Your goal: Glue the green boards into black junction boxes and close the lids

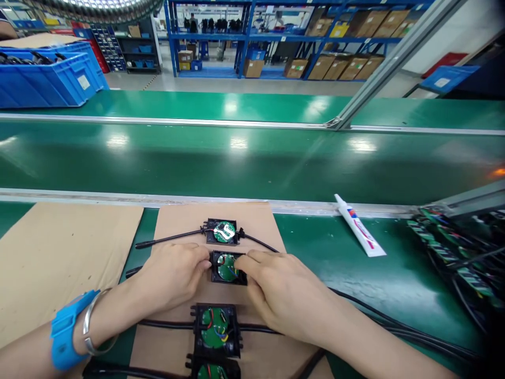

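A small black plastic case with a round green circuit board inside lies on the cardboard sheet. My left hand grips the case's left end, its thumb and fingers pinched together where the cable enters. My right hand is closed at the right end, with a fingertip at the board's edge; the thumb is partly hidden. Just behind sits another open case with white paste on its board and a cable at each end. Nearer me lie a third open case and part of another.
A white tube lies on the green bench to the right. Several boards with wires are heaped at the right edge. Black cables run under my right forearm. Metal rails cross beyond, and a blue bin stands back left.
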`<state>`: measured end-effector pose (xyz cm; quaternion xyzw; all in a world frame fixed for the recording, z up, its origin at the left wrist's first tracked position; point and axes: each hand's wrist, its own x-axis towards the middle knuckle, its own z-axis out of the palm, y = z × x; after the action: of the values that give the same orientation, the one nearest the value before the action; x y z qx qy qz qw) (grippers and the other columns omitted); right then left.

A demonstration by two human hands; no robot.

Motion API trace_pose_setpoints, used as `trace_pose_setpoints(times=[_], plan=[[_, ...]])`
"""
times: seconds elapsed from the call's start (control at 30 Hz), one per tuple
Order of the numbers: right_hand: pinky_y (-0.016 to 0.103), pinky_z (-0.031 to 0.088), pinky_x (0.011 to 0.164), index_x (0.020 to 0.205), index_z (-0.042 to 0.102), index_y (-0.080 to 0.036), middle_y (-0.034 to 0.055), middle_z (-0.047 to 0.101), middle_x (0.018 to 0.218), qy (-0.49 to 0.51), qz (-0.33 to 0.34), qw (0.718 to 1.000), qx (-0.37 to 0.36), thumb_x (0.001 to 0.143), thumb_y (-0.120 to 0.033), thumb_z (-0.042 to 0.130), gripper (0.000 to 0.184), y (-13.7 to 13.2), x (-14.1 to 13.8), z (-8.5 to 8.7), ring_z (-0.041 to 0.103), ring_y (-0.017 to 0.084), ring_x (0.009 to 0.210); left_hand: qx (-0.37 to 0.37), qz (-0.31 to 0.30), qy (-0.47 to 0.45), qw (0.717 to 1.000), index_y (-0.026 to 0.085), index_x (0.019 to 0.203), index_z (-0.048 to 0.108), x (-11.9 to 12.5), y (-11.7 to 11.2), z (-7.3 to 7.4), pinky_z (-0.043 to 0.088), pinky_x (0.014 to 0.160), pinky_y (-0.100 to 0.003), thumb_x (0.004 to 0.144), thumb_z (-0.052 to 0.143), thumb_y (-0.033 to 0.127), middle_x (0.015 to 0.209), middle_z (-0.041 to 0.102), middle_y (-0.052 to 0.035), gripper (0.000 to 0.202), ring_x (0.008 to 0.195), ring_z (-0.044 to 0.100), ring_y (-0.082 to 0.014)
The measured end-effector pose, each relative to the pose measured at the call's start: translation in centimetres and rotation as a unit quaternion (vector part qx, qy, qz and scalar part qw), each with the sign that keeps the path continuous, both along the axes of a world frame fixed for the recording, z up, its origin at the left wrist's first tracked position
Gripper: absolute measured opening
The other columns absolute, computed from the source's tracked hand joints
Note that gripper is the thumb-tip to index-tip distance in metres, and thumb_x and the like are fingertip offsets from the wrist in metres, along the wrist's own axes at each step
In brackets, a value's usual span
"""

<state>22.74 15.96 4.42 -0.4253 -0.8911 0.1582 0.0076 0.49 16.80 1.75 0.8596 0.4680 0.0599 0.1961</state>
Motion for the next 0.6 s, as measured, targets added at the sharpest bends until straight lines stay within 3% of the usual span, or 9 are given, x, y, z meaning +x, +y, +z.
trace_pose_setpoints(times=[0.23,0.43,0.6], plan=[[0.037,0.046,0.068,0.108,0.067,-0.020,0.0077,0.068,0.084,-0.049,0.001,0.998,-0.040,0.084,-0.024,0.042,0.035,0.2,-0.7,-0.3,0.065,0.025,0.077,-0.054,0.011,-0.015,0.998,0.021,0.089,0.065,-0.1,0.4,-0.3,0.049,0.074,-0.039,0.090,0.042,0.022,0.087,0.070,-0.0036,0.023,0.083,0.066,-0.0243],[0.037,0.045,0.067,0.112,0.067,-0.022,0.0078,0.067,0.085,-0.056,-0.022,0.998,-0.036,0.088,-0.024,0.040,0.037,-0.2,-0.8,-1.5,0.067,0.025,0.077,-0.104,0.024,-0.048,0.993,0.020,0.084,0.066,-0.1,0.7,0.2,0.048,0.072,-0.034,0.083,0.055,0.021,0.086,0.070,-0.0013,0.012,0.081,0.064,-0.0213],[0.034,0.041,0.063,0.110,0.068,-0.022,0.0070,0.065,0.082,-0.037,-0.034,0.998,-0.029,0.087,-0.024,0.041,0.036,-1.1,-0.7,-2.0,0.065,0.023,0.073,-0.023,-0.001,-0.105,0.994,0.018,0.083,0.064,0.2,-0.5,-0.1,0.047,0.064,-0.031,0.085,0.049,0.016,0.078,0.065,-0.0020,0.015,0.072,0.060,-0.0182]])
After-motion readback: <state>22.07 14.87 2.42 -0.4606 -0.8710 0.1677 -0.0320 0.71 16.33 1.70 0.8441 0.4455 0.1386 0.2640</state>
